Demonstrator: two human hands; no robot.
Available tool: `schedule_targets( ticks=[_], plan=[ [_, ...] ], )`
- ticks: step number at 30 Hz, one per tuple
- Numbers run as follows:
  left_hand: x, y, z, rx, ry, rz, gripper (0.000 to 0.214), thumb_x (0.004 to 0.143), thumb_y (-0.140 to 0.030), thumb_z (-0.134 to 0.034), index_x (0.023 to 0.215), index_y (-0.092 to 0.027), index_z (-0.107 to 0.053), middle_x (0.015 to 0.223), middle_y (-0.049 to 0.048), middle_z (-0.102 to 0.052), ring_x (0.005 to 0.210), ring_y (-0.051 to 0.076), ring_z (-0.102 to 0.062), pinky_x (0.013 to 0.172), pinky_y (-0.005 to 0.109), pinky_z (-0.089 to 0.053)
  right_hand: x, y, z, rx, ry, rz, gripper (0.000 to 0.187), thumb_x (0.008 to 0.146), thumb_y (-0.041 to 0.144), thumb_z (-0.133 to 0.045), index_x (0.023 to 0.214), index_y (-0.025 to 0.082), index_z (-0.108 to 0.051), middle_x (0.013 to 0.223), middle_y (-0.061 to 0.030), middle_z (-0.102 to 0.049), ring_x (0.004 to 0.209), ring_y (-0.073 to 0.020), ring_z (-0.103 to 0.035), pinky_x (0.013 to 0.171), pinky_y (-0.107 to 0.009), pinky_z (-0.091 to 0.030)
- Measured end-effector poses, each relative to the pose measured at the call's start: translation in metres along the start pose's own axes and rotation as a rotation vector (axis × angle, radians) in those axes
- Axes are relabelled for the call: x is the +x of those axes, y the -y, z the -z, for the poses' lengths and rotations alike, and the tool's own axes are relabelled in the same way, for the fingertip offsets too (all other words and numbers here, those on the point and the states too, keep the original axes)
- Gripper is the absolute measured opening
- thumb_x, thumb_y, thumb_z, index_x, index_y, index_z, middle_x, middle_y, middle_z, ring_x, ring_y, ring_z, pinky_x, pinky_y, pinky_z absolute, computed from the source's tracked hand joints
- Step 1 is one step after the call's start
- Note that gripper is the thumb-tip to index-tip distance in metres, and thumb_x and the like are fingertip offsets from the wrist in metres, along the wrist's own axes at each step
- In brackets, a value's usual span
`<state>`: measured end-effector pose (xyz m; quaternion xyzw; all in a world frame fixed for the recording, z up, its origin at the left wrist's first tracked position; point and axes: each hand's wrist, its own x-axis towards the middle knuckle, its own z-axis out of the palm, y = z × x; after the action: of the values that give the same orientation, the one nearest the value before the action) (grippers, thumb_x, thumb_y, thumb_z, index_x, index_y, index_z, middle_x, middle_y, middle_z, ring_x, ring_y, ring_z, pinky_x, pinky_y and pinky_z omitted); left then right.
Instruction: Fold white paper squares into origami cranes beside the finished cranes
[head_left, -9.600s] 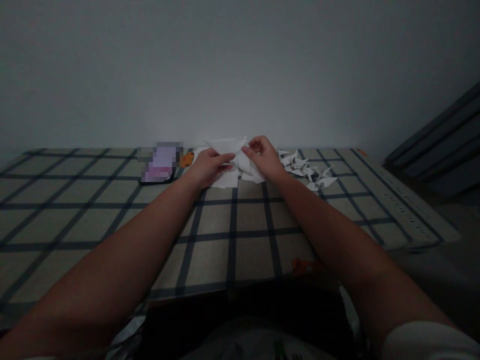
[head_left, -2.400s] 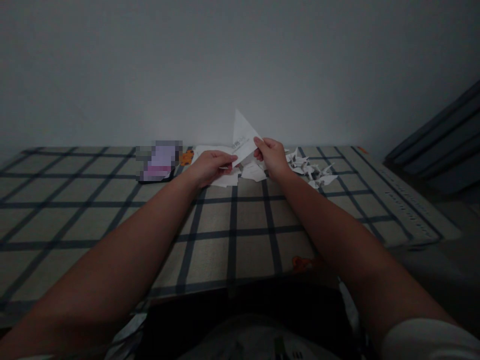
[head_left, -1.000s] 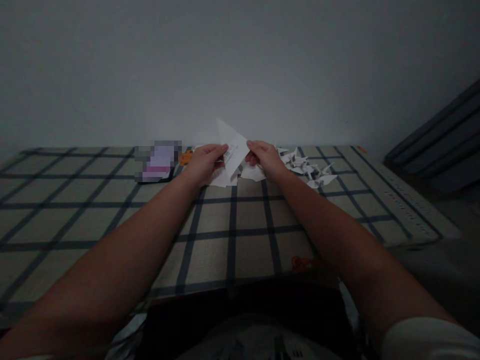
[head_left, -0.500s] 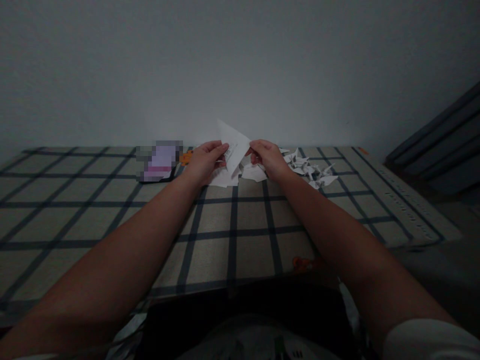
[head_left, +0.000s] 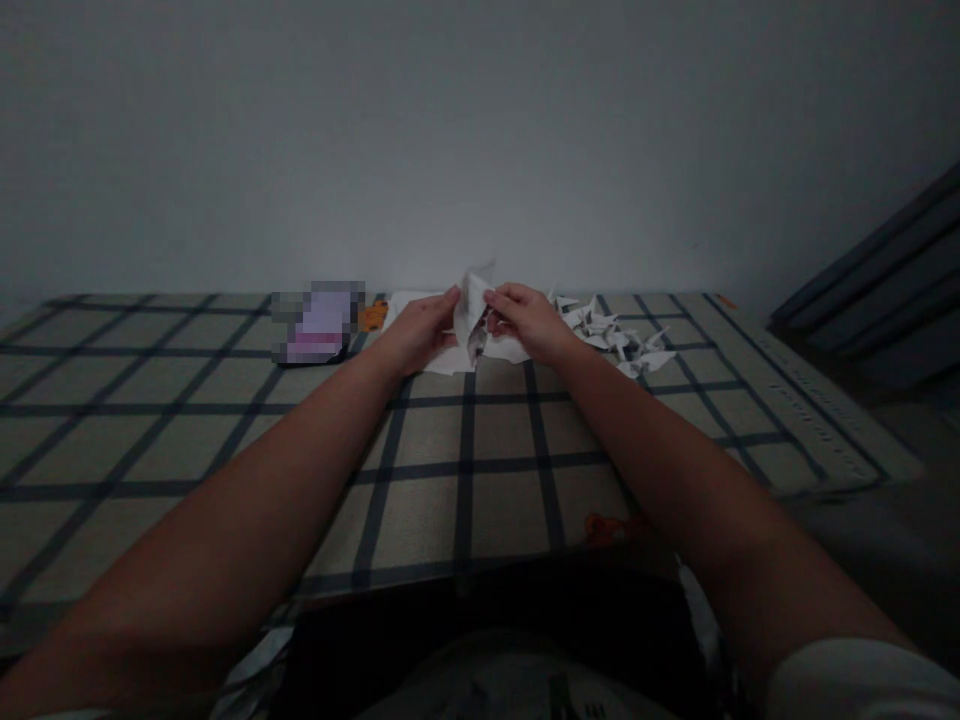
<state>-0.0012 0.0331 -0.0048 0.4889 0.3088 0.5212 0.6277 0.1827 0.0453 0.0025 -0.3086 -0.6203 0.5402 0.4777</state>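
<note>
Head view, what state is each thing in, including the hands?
Paper: creased, partly folded, held up.
Left hand: closed on its left edge.
Right hand: pinching its right edge.
Sheets: lying loose, partly covered.
Cranes: folded, bunched together.
Phone: screen lit, display pixelated.
Cloth: spread out.

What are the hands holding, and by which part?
A folded white paper, held near its side edges by the left hand and right hand.
</note>
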Motion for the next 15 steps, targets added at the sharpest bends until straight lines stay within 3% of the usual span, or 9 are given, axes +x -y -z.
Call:
schedule_targets(
  ticks=[3,6,11,15],
  plan=[
    [-0.002,0.002,-0.002,0.009,0.009,0.020,0.025,0.077,-0.035,-0.080,0.086,-0.013,-0.072,0.086,0.0064,-0.074,0.080,0.016,-0.070,0.083,0.032,-0.055,-0.001,0.001,-0.001,-0.013,0.020,-0.014,0.037,0.078,0.049,-0.076,0.073,0.019,-0.056,0.064,0.0034,-0.062,0.057,-0.0069,-0.057,0.056,-0.018,-0.046],
    [0.000,0.003,-0.003,-0.005,-0.066,-0.060,0.021,0.078,-0.027,-0.078,0.093,-0.014,-0.073,0.096,0.0074,-0.075,0.086,0.018,-0.072,0.087,0.035,-0.056,0.001,0.001,0.001,0.016,-0.029,-0.015,0.033,0.079,0.044,-0.075,0.074,0.019,-0.054,0.061,0.0044,-0.060,0.055,-0.0077,-0.057,0.055,-0.019,-0.045],
    [0.006,0.000,0.003,-0.021,-0.288,-0.115,0.019,0.083,-0.028,-0.073,0.094,-0.013,-0.070,0.099,0.0110,-0.075,0.095,0.023,-0.072,0.089,0.037,-0.058,0.004,-0.001,0.009,0.074,-0.245,0.058,0.024,0.087,0.030,-0.063,0.072,0.021,-0.047,0.056,0.0072,-0.051,0.051,-0.0061,-0.050,0.054,-0.018,-0.041],
    [0.006,-0.004,0.003,-0.032,-0.277,-0.117,0.018,0.086,-0.026,-0.069,0.099,-0.014,-0.069,0.104,0.0109,-0.075,0.103,0.024,-0.071,0.092,0.036,-0.058,0.007,-0.002,0.011,-0.023,-0.378,0.053,0.027,0.088,0.026,-0.060,0.069,0.021,-0.043,0.056,0.0077,-0.047,0.049,-0.0050,-0.045,0.052,-0.017,-0.037]
  ],
)
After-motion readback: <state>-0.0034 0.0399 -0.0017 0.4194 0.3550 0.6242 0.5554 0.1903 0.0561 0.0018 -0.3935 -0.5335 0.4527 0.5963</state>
